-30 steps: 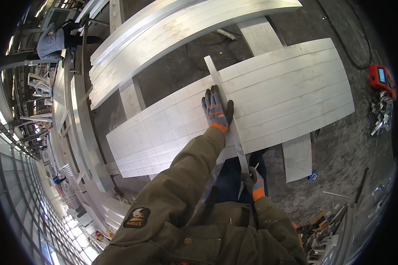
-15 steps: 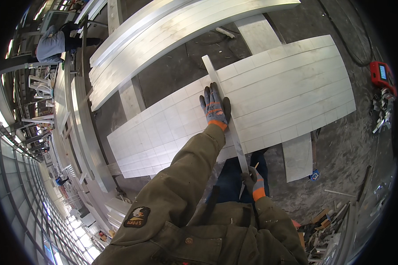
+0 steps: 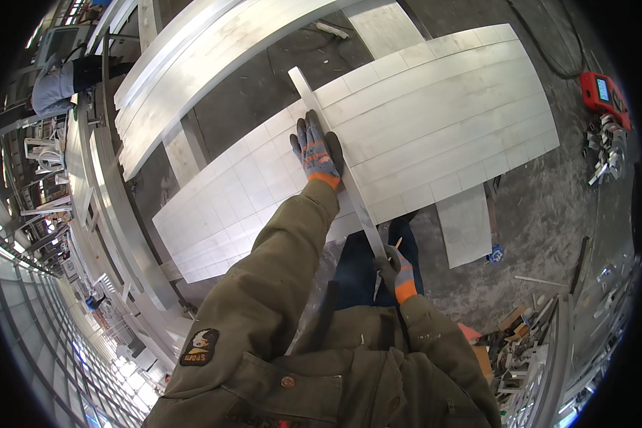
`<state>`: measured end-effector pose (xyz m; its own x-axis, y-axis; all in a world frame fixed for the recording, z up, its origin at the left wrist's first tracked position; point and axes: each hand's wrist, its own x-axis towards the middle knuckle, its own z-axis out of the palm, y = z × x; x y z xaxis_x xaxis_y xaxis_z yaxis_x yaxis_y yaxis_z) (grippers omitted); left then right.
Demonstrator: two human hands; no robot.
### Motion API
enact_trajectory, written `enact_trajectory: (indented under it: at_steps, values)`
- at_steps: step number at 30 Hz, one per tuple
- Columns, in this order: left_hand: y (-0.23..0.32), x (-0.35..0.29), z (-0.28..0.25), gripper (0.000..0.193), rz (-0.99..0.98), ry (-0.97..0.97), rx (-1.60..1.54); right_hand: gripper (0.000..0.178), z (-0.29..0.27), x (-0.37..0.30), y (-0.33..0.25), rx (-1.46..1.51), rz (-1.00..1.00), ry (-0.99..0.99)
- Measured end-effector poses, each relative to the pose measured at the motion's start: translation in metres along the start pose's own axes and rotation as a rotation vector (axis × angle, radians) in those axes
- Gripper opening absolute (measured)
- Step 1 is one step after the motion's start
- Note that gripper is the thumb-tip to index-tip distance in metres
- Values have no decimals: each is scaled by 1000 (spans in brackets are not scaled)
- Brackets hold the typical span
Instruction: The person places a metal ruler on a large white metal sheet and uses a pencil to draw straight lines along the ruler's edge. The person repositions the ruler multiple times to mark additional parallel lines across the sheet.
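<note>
A row of pale metal profiles (image 3: pixel 435 107) lies side by side as a wide slab, with thin lines drawn across it. Over the slab, from its far edge to its near one, runs a narrow flat metal bar (image 3: pixel 355 192). My left hand (image 3: pixel 317 148), in a grey and orange glove, rests on the slab against the bar, fingers stretched out and thumb at the bar. Close to my legs, my gloved right hand (image 3: pixel 398 271) is closed round the bar's near end. A thin pencil-like stick (image 3: pixel 398 243) pokes up from its fingers.
Long metal profiles (image 3: pixel 221 64) lie beyond the slab. Wide support beams (image 3: pixel 465 227) run under it. On the right are a red device with a screen (image 3: pixel 605 96), metal offcuts (image 3: pixel 606 155) and a blue tape measure (image 3: pixel 496 253). A person (image 3: pixel 57 85) bends at far left.
The whole view has shifted, so the slab, bar and hands appear farther left and mostly higher. Both hands keep about the same places on the bar.
</note>
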<state>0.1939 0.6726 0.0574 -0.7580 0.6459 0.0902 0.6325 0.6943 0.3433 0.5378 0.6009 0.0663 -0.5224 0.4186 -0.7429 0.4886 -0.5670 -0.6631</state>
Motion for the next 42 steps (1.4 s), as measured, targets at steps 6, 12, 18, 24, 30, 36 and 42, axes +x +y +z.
enact_trajectory:
  at_steps: [6,12,18,24,30,36,42]
  values:
    - [6,1,-4,67,-44,-23,-67,32,-1,0,-6,34,-1,8]
    - [6,1,-4,67,-47,-24,-73,39,1,4,-6,100,39,43]
    - [5,0,-1,68,-52,-12,-77,31,-3,2,-10,50,29,27]
    - [4,1,0,68,-54,-24,-50,32,-2,3,-9,115,76,35]
    - [3,1,1,68,-48,-37,-41,33,-1,6,-1,74,50,39]
    - [4,1,0,68,-62,-52,-60,39,2,7,-2,129,31,59]
    - [4,1,-1,68,-55,-47,-34,30,-2,2,-11,119,79,28]
